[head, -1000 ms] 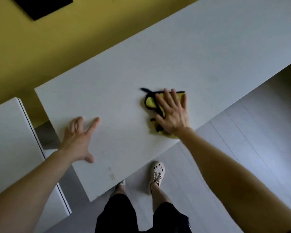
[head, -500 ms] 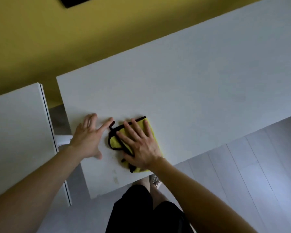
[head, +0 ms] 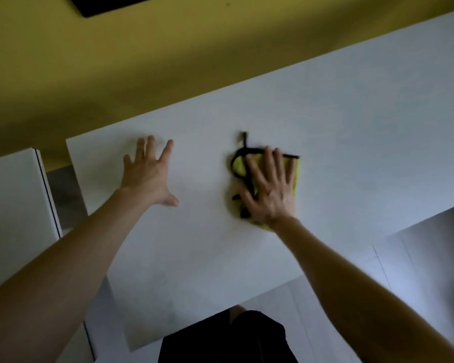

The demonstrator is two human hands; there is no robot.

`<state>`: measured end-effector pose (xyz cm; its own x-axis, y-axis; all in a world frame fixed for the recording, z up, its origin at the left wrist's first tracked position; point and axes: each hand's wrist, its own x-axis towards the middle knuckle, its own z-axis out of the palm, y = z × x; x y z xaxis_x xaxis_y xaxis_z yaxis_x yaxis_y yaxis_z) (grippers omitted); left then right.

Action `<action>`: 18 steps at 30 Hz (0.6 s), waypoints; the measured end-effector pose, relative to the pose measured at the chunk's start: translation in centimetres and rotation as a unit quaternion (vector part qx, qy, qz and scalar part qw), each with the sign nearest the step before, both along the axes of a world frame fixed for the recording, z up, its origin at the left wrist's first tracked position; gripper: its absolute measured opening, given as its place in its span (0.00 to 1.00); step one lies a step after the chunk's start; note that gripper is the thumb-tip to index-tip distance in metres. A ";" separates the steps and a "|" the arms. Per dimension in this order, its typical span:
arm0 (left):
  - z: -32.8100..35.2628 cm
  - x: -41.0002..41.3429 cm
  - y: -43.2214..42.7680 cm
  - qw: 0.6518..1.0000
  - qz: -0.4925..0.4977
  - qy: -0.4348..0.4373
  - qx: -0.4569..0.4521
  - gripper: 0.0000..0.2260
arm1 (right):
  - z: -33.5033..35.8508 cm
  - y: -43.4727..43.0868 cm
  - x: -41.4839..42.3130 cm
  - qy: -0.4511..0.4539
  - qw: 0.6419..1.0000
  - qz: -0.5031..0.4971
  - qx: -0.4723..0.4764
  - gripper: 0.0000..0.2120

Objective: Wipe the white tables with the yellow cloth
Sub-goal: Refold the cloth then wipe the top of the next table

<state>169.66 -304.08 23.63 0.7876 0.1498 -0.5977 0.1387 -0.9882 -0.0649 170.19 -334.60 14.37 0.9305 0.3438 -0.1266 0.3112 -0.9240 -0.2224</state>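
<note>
Presently, head view, the only one on file. Item: white table (head: 351,127), a long slab running from lower left to upper right, its far edge against a yellow wall (head: 168,61). Item: yellow cloth (head: 238,165), black-trimmed and bunched, lying on the table's left half about midway across its depth, with a black loop (head: 244,138) poking out on the far side. Item: right hand (head: 270,189), fingers straight and spread, palm flat on top of the cloth. It presses rather than pinches, and nothing curls round the fabric. Item: left hand (head: 148,174), fingers splayed, palm down on bare tabletop, apart from the cloth on its left and holding nothing; likely a brace. Item: second white table (head: 11,205), lower left, across a narrow gap. Relation of note: the cloth sits directly under the right palm, while the longer run of tabletop extends to the right. The coming stroke therefore probably falls to the right hand, along the table's long axis.
</note>
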 end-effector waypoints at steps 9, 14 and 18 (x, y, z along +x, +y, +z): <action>-1.6 0.5 0.4 1.000 -0.009 -0.014 0.011 0.74 | -0.7 1.0 4.6 -0.005 0.979 0.200 0.026 0.38; -1.3 0.6 0.5 1.000 0.000 -0.010 -0.006 0.73 | -0.6 -5.0 16.8 0.004 0.992 -0.121 -0.043 0.38; -1.2 0.5 0.5 1.000 -0.002 -0.010 -0.011 0.74 | 0.1 0.3 13.1 0.002 0.988 -0.150 -0.048 0.41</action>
